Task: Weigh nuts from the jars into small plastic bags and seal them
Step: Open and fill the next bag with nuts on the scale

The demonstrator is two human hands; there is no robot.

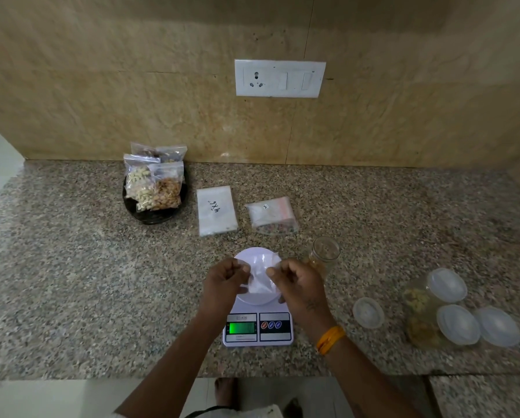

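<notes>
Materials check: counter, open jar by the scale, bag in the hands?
Speckled grey-brown counter: likely polished granite, grainy flecks. Clear open jar: glass or hard plastic, contents show through. Small clear bag: thin glossy plastic film, crinkled, see-through.

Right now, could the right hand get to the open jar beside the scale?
Probably yes. The open jar stands just beyond the right hand with nothing between them, but that hand and the left hand are both pinching a small plastic bag and must release first.

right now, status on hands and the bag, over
Left hand and right hand both pinch an empty clear bag over the scale. Open jar beside right hand. Nothing blocking.
</notes>
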